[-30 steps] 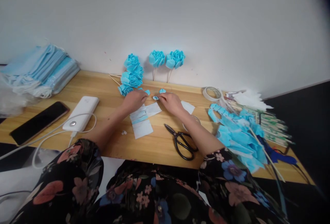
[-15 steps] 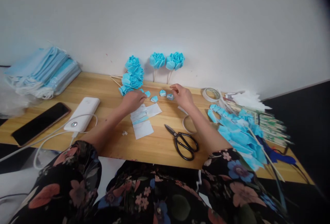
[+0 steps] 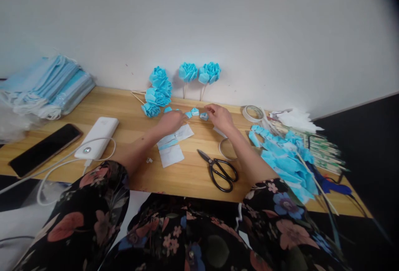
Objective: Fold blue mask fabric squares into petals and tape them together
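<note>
In the head view, a row of small folded blue-and-white petals (image 3: 195, 112) lies near the back of the wooden table. My left hand (image 3: 172, 122) is palm down over the row's left part, its fingertips closed at one folded petal (image 3: 188, 114). My right hand (image 3: 220, 117) hovers by the rightmost petal (image 3: 204, 116), fingers loosely curved and apart, apparently holding nothing. Below my left hand lie flat white and blue cut pieces (image 3: 172, 155). Black-handled scissors (image 3: 222, 171), blades slightly apart, rest nearer the front edge.
Blue flowers on sticks (image 3: 210, 72) lean on the wall; others (image 3: 158, 92) lie left of them. Face masks (image 3: 50, 84), a phone (image 3: 46, 149) and a white power bank (image 3: 97, 138) are left. Tape (image 3: 253, 114), crumpled blue material (image 3: 286, 163) and a blue-handled tool (image 3: 335, 187) are right.
My left hand has moved right along the row, and a petal at its fingertips has shifted toward the neighbouring one. My right hand stays nearly in place. The view has shifted slightly.
</note>
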A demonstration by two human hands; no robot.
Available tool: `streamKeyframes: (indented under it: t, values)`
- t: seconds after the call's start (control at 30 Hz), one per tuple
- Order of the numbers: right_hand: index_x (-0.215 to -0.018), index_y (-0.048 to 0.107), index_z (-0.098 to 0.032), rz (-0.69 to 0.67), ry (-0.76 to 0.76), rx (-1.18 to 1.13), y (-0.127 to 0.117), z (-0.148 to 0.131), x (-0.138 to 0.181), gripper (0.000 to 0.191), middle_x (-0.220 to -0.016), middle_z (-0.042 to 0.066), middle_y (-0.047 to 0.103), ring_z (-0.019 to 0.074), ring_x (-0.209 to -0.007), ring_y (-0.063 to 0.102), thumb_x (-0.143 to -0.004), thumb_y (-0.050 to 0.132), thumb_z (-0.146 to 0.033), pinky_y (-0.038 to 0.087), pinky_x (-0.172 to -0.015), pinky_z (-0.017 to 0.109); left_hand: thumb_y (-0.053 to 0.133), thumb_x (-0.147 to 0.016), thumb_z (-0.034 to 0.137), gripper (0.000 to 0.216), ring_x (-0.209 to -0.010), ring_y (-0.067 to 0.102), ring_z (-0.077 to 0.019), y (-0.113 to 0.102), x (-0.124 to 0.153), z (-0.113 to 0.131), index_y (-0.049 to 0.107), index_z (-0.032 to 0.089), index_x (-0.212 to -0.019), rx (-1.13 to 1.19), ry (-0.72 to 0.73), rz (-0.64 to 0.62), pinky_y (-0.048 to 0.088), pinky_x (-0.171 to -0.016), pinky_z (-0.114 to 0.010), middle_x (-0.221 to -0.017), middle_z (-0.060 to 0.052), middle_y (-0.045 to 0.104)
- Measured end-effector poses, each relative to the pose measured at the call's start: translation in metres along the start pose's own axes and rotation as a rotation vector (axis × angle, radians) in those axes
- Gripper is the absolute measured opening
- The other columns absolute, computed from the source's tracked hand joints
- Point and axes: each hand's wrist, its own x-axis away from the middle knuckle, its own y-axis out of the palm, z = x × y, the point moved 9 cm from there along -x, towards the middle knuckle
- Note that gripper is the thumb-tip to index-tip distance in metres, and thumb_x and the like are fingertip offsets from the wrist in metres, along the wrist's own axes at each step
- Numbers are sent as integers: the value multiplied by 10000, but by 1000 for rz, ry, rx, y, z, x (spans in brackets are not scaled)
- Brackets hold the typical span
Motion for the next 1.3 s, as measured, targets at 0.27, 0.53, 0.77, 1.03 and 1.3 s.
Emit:
streamKeyframes:
  t: [0.27,0.53,0.77,1.03,1.3]
  values:
    - [-1226,715,-204,60,-30,-26,-26,10,14,357,-1216,79,773,255,-1087,722,-936,510,-170,534,-936,358,430,-979,314,392,-950,714,-236,-28,11,-39,792,175,-1040,150,-68,158,480,-776,-297,-1058,-94,796]
    - [-1431,602,-202,-202,-71,75,15,2,-1,503,-1359,114,710,291,-1205,686,-936,625,-292,518,-998,364,392,-968,252,425,-1072,708,-249,-20,22,-55,772,185,-1147,92,-92,164,520,-876,-316,-1175,-112,773]
    - [-1469,560,-228,-309,-176,78,36,-19,-26,658,-1368,92,706,278,-1235,671,-846,753,-313,510,-1026,353,409,-945,164,442,-1080,703,-234,-11,26,-37,753,200,-1220,26,-35,126,523,-939,-322,-1190,-116,764]
    - [-1478,551,-244,-317,-245,88,51,-48,-33,656,-1307,84,736,255,-1153,700,-850,743,-268,521,-977,318,382,-943,104,478,-1127,680,-254,-3,17,-23,719,156,-1277,3,-17,82,513,-952,-338,-1217,-166,731]
    - [-1532,470,-121,-227,-212,98,25,-29,-33,629,-1555,180,531,295,-1393,553,-936,637,-233,419,-1154,411,417,-935,184,420,-1158,681,-221,-10,28,-45,758,202,-1179,175,-18,163,522,-1014,-326,-1254,-85,753]
